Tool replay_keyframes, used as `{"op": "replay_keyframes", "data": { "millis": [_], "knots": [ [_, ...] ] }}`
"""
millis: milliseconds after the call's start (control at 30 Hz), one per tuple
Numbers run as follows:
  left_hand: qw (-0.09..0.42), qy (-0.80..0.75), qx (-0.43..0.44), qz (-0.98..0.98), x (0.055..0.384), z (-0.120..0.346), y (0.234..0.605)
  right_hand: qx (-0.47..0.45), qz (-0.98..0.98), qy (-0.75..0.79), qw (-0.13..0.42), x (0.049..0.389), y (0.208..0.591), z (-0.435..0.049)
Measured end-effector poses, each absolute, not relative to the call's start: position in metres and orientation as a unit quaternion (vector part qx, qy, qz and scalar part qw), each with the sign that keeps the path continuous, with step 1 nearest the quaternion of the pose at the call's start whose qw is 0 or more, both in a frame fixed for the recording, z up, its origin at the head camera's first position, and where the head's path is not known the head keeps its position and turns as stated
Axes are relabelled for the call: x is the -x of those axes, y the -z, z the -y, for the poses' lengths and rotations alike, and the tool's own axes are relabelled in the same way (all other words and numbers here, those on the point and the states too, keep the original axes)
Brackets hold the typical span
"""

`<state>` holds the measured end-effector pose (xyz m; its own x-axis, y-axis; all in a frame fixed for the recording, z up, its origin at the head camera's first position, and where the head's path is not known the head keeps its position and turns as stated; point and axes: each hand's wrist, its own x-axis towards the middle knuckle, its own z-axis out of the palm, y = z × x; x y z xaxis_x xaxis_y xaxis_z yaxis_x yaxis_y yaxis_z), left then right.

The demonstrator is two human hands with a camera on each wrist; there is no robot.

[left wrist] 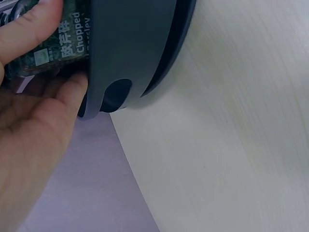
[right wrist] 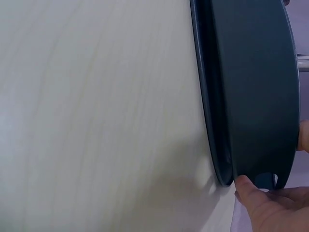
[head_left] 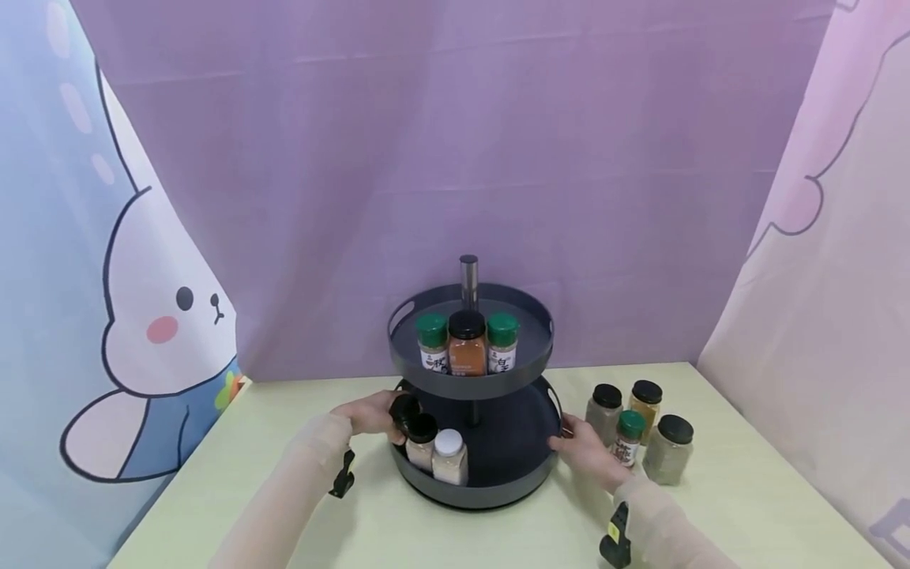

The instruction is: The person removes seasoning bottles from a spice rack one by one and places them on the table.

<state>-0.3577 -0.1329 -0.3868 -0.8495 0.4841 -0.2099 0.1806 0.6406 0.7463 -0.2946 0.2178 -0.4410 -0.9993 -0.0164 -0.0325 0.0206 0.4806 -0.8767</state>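
A dark two-tier turntable rack (head_left: 483, 496) stands on the table. At its lower tier's left edge, my left hand (head_left: 370, 415) grips a black-lidded chopped parsley jar (left wrist: 48, 55); in the left wrist view the thumb lies across the jar, beside the tray wall. Next to it on the lower tier stand a black-lidded jar (head_left: 421, 452) and a white-lidded jar (head_left: 450, 462), both with pale contents. My right hand (head_left: 586, 452) holds the lower tier's right rim near the handle cutout (right wrist: 265, 181), fingers on both sides of the wall.
On the upper tier (head_left: 483, 386) stand two green-lidded jars (head_left: 502, 336) and a black-lidded orange jar (head_left: 467, 352). Several more jars, including a large black-lidded one (head_left: 668, 454), stand on the table right of my right hand. A purple curtain (head_left: 498, 158) hangs behind.
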Motion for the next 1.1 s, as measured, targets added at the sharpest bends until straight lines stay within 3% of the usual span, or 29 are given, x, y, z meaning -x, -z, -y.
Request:
{"op": "replay_keyframes", "data": {
  "millis": [733,1100],
  "knots": [
    [0.168,-0.393,-0.185,-0.885,0.356,0.155,0.338,0.023,-0.865,0.500,-0.002,0.295,0.443,-0.217],
    [0.132,-0.395,-0.194,-0.888,0.354,0.194,0.340,-0.002,-0.871,0.492,0.015,0.293,0.438,-0.214]
  ]
}}
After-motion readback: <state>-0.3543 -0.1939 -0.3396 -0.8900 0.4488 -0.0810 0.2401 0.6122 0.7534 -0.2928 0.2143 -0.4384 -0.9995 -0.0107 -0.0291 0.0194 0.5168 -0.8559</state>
